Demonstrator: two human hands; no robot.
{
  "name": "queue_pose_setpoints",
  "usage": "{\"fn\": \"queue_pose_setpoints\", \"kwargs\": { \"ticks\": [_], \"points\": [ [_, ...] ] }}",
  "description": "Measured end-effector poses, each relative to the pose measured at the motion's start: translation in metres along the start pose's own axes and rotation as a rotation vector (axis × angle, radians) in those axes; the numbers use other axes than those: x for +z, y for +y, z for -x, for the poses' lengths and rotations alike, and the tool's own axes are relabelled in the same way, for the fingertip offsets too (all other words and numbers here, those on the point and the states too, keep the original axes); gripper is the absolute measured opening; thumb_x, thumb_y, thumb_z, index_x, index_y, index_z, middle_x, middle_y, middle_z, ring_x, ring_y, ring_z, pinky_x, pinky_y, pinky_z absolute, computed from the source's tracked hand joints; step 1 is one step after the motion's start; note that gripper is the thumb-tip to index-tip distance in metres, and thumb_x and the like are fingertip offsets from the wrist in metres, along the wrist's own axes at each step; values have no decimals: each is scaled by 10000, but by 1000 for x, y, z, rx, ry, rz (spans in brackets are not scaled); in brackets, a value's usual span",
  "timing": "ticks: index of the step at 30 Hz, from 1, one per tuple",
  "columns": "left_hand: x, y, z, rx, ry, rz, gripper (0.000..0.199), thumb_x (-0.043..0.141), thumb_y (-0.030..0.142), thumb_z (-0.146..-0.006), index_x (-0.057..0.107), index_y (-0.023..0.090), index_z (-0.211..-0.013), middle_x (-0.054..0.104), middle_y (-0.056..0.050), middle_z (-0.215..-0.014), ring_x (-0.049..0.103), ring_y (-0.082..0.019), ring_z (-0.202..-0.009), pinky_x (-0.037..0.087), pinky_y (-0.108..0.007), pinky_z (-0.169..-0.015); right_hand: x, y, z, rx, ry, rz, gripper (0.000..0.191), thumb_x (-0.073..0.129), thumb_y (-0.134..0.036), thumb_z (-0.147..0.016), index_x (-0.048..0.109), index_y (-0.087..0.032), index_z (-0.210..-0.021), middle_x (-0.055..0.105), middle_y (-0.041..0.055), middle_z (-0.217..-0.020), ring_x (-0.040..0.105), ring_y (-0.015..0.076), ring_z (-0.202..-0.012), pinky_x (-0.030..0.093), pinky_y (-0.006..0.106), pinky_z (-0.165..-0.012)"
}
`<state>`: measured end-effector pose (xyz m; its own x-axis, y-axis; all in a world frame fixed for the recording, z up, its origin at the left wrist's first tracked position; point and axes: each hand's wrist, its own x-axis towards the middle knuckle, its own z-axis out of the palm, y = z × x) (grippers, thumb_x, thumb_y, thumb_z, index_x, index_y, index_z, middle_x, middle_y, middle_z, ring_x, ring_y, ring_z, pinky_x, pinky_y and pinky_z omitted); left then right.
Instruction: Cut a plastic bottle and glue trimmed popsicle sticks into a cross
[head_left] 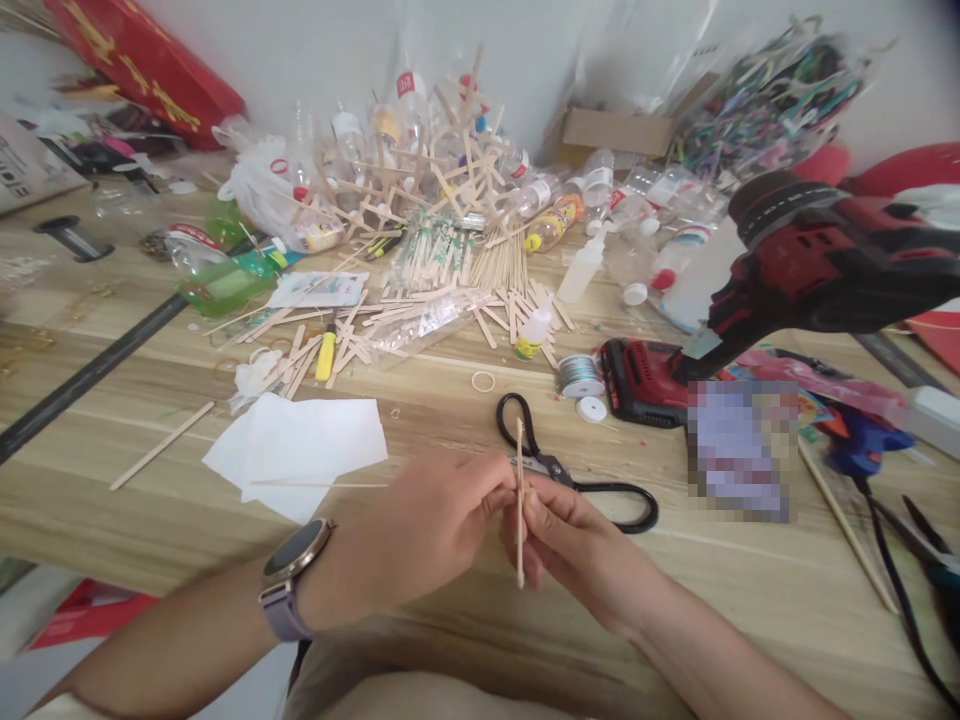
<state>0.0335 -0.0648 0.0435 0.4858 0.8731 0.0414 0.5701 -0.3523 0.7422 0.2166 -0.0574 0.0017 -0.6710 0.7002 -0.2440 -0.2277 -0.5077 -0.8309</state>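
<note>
A flat wooden craft stick (520,540) stands nearly upright over the front of the table, seen edge-on. Thumb and fingers of my right hand (581,535) pinch it at about its middle. My left hand (450,515) is closed, its fingertips meeting at the stick's left side; anything inside them is hidden. Just behind my hands lie black-handled scissors (634,508), partly covered. White paper sheets (300,445) lie left of my left hand. A thin stick (322,484) crosses them, its right end out of sight by the hand.
Behind are loose craft sticks (352,345), a yellow-handled tool (326,355), a glue bottle (534,330), a wire spool (580,376) and piled plastic bottles (540,195). A red-black cordless drill (810,260) and a blue glue gun (862,440) occupy the right. A rubber band (484,381) lies mid-table.
</note>
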Motion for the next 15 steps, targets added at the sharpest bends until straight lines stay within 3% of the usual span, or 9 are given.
{"fn": "queue_pose_setpoints", "kwargs": {
  "ticks": [3, 9, 15],
  "points": [
    [-2, 0, -1, -2, -11, 22, 200, 420, 122, -936, 585, 193, -847, 662, 11, -795, 596, -136, -742, 408, -237, -672, 1, 0, -1, -12, -11, -85, 372, 651, -487, -881, 570, -164, -716, 497, -35, -529, 396, 88, -521, 255, 224, -502],
    [-6, 1, -2, 4, -14, 133, 203, 454, 103, -935, 617, 210, -879, 692, 44, -864, 613, -99, -782, 417, -190, -704, -2, 2, -1, -11, -48, -204, 336, 683, -454, -866, 596, -168, -713, 435, -64, -477, 286, 75, -465, 191, 222, -474],
    [-9, 5, -1, 46, -21, 23, 230, 469, 90, -917, 653, 217, -866, 671, 53, -801, 582, -89, -702, 394, -187, -646, -4, 7, -1, -70, -96, -245, 338, 704, -453, -847, 619, -171, -680, 400, -73, -453, 271, 74, -461, 191, 235, -503]
  ]
}}
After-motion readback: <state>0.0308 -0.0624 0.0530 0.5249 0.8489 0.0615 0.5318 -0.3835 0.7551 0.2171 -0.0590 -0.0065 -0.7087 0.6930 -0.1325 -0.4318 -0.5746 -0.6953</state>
